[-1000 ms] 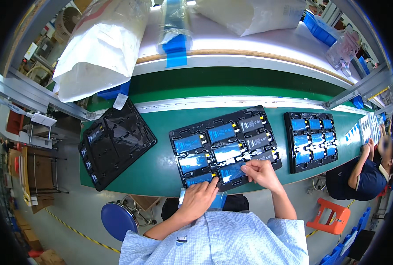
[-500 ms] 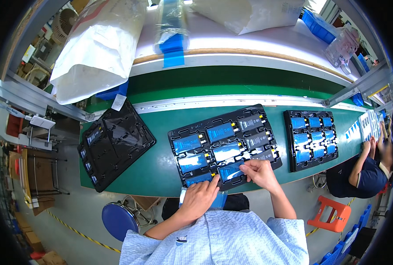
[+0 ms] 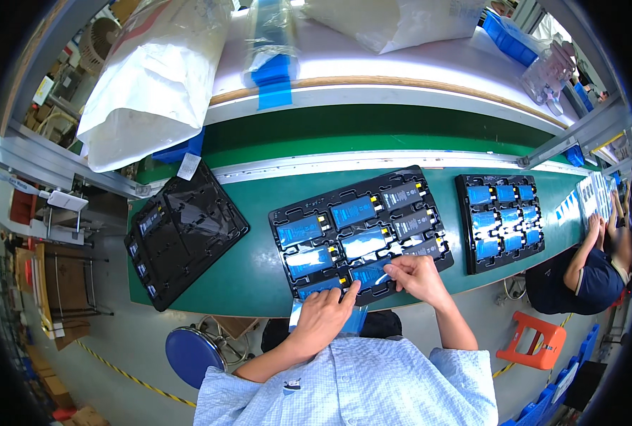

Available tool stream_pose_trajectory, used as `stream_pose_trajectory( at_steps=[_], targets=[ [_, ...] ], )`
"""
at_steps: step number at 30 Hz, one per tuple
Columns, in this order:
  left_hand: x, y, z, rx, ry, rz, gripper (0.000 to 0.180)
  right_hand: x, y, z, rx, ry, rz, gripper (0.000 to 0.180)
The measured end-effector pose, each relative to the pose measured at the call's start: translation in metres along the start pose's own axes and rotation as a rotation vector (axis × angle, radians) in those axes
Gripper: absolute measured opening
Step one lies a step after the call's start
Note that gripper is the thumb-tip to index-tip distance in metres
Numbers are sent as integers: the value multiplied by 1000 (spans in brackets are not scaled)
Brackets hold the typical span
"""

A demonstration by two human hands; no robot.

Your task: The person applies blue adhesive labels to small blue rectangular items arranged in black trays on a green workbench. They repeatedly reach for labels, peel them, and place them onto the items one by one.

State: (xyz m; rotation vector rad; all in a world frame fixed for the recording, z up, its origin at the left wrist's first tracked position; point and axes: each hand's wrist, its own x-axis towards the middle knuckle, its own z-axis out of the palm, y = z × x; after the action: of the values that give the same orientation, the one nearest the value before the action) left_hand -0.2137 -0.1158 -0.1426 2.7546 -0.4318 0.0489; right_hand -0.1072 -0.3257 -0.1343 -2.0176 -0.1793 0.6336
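A black moulded tray (image 3: 314, 209) lies before me with flat battery packs in its pockets. Most of them have shiny blue film on top; the right column (image 3: 404, 195) shows dark, printed faces. My right hand (image 3: 421, 280) pinches the right end of the blue film (image 3: 373, 272) on the front-row middle battery. On that battery's left end rests a stretched-out fingertip of my left hand (image 3: 321, 316), whose other fingers lie over the tray's near edge. Strips of blue film (image 3: 355, 321) show at the table edge beside my left hand; how they are fixed is hidden.
Another black tray (image 3: 220, 266) lies askew at left with a few batteries. A filled tray (image 3: 470, 259) is at right. A shelf (image 3: 401, 74) bears bags and a blue bin (image 3: 509, 39). Blue stool (image 3: 194, 355) and orange stool (image 3: 532, 341) stand below; a co-worker (image 3: 586, 277) sits far right.
My left hand has shifted slightly right, its fingertip now on the battery's left end. The right hand has edged slightly left, still pinching the film.
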Motion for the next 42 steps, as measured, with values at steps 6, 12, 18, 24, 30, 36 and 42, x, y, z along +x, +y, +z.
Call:
stream_pose_trajectory(
  at_steps=[6, 12, 18, 24, 30, 36, 42],
  targets=[
    [1, 1, -2, 11, -21, -10, 42, 0, 0, 0, 14, -1, 18, 21],
    [1, 1, -1, 44, -44, -18, 44, -4, 3, -1, -28, 28, -118, 15],
    [-1, 2, 0, 123, -77, -12, 47, -20, -12, 4, -414, 207, -657, 6],
    [-3, 2, -2, 80, -42, -14, 48, -8, -1, -11, -17, 109, -147, 14],
    [-5, 5, -2, 53, -54, -46, 51, 3, 3, -7, 42, -15, -48, 20],
    [-5, 5, -2, 37, -56, -56, 51, 5, 9, -4, 33, -19, -40, 22],
    [-3, 5, -4, 23, -72, -56, 51, 5, 8, -3, 12, -7, -53, 20]
  ],
)
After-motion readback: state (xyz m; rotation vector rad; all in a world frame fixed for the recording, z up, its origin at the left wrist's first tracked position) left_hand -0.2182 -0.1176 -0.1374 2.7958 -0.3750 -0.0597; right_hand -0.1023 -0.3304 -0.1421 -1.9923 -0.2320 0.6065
